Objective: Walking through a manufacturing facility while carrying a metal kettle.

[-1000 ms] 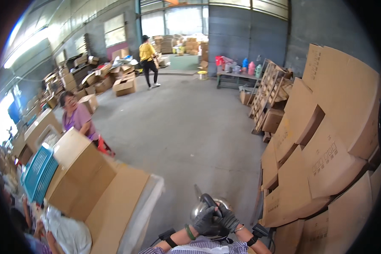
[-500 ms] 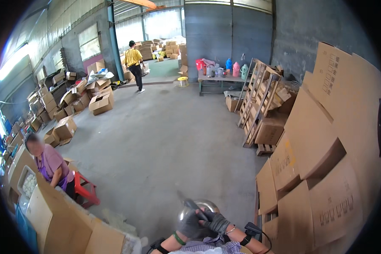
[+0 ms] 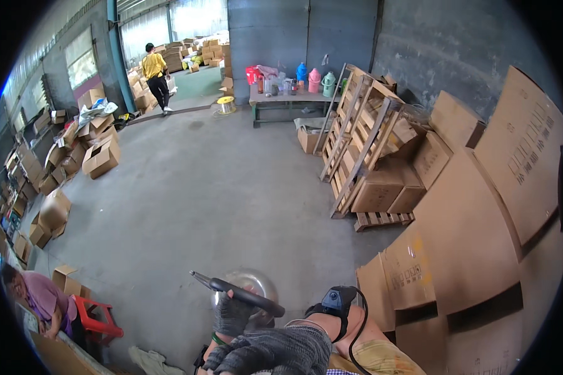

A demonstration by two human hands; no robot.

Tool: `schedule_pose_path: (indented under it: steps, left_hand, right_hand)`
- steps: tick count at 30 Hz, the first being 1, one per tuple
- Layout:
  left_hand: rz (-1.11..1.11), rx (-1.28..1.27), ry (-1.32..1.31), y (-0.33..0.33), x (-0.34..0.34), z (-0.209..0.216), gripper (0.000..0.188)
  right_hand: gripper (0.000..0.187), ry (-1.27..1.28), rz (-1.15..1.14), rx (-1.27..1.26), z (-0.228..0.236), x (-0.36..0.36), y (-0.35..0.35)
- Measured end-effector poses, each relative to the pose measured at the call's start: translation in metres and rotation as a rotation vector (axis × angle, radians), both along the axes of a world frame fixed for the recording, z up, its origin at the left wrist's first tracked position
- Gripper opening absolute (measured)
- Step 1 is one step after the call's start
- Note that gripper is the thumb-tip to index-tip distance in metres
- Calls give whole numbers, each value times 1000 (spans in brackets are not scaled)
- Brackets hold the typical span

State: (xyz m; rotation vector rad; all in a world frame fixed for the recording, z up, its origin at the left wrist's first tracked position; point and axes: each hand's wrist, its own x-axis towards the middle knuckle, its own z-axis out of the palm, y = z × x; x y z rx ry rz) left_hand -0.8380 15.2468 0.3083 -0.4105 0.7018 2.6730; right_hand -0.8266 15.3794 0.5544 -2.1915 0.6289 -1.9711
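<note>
In a dark grey fingerless glove, my left hand is closed around a long black tool. A narrow grey metal tip sticks out of its upper-left end; the other end is thick and rounded. Just behind it is a round, shiny metal basin, partly covered by the hand and tool. My right hand, gloved the same way, crosses over to the left, beside my left wrist with its green band. Its fingers are bent together toward the lower edge; what they grip there, if anything, is hidden.
Large cardboard boxes rise close on my right, beyond them leaning wooden pallets. A table with flasks stands at the back. On the left, a seated person is by a red stool; someone in yellow is far off.
My right hand has left the black tool and swung down to the left across my body. My left hand has moved left, still holding the tool. The view has turned right.
</note>
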Motion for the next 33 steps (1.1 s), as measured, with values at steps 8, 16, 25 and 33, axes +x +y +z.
schedule_pose_path:
  steps: [8,16,25,33]
  left_hand:
    - [33,23,-50,-25,-204,-19,69]
    - [154,-257,174,-25,-384,7,56]
    - [86,403,-3,-17,-577,-56,46]
    - [480,-109,-47,0,-654,-99,24]
  right_hand:
    - [27,111,-16,105,6,-201,-45]
    - [19,5,-699,469,-65,-415,-30]
    - [49,-82,-953,1288,-282,-668,20]
    - [62,201,-630,1281,-310,-774,-2]
